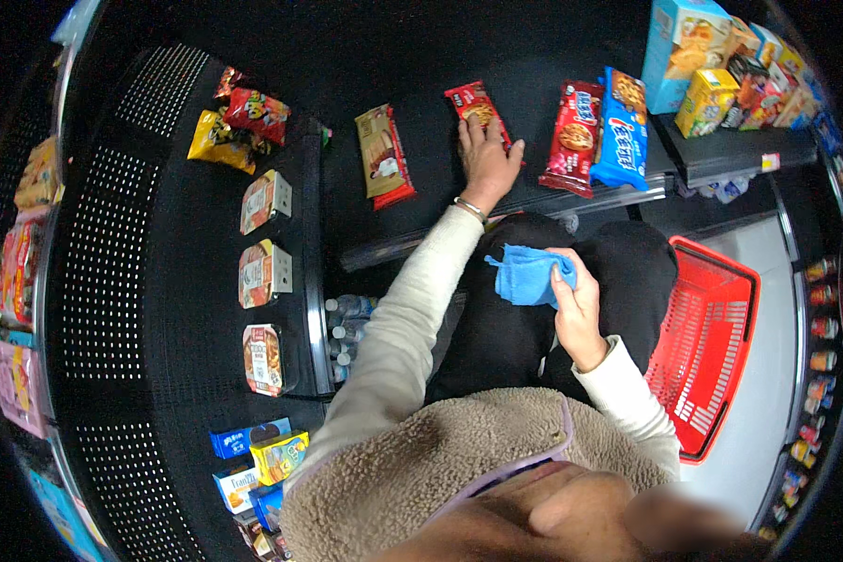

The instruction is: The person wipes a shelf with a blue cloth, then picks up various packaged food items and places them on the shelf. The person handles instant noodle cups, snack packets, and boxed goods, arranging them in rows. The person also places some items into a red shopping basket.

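Note:
On the black shelf, my left hand (488, 160) rests over a red biscuit packet (472, 100). Its fingers lie on the wrapper and the thumb is spread beyond the packet's right edge. The lower part of the packet is hidden under the hand. In front of my lap, my right hand (577, 316) grips a folded blue cloth (527, 275), thumb on top. A gold and red biscuit packet (381, 156) lies left of my left hand. To its right are a dark red cookie packet (573, 140) and a blue cookie packet (622, 130), side by side.
A red shopping basket (741, 337) stands on the floor at my right. Boxed tubs (262, 358) and snack bags (221, 144) sit on the left shelf, with plastic bottles (351, 330) beneath. A tall blue box (681, 49) and a yellow box (706, 102) stand far right.

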A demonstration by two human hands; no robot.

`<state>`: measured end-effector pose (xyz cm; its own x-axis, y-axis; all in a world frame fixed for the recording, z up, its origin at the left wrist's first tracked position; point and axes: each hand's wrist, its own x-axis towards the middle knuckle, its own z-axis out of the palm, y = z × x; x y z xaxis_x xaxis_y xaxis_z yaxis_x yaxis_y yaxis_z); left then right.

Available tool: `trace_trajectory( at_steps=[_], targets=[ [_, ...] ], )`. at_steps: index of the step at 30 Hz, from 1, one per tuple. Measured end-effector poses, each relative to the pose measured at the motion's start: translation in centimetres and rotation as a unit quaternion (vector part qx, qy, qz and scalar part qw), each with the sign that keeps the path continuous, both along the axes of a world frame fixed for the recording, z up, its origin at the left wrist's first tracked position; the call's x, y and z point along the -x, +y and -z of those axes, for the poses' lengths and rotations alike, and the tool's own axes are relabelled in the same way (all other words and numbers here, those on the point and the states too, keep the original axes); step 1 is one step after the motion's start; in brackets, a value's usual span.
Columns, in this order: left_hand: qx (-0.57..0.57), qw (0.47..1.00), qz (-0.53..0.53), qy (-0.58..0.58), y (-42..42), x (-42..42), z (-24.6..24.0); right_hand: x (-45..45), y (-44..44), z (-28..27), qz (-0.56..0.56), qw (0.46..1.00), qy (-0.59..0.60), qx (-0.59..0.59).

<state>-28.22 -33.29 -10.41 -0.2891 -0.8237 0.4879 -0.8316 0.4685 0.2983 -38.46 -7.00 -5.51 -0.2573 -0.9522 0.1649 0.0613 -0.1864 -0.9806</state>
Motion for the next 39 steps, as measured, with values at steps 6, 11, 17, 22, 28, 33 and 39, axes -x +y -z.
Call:
trace_trajectory(
  at_steps=[6,11,17,22,28,33,39],
  targets=[
    [0.049,0.992,0.117,-0.007,2.0,3.2,-3.9,0.2,-0.1,0.4,-0.001,1.000,0.010,0.017],
    [-0.120,0.970,0.198,-0.068,5.3,7.2,-5.7,-0.1,-0.3,0.5,-0.004,1.000,-0.014,0.024],
    [-0.141,0.978,0.152,0.033,5.1,7.7,-4.3,0.1,-0.3,1.0,0.003,0.999,0.021,0.032],
    [-0.248,0.920,0.145,0.268,3.8,5.4,-4.2,-0.1,-0.5,2.1,0.008,0.998,-0.050,0.031],
    [-0.466,0.447,0.321,0.693,8.3,-1.1,-6.3,0.4,-0.5,3.1,0.018,0.970,-0.243,-0.024],
    [-0.492,0.327,0.408,0.696,12.7,-4.7,-6.7,1.6,-0.5,0.8,0.044,0.937,-0.346,-0.019],
    [-0.494,0.320,0.418,0.692,15.8,-5.3,-6.5,5.7,-3.4,-7.3,0.128,0.946,-0.197,0.222]
  ],
)
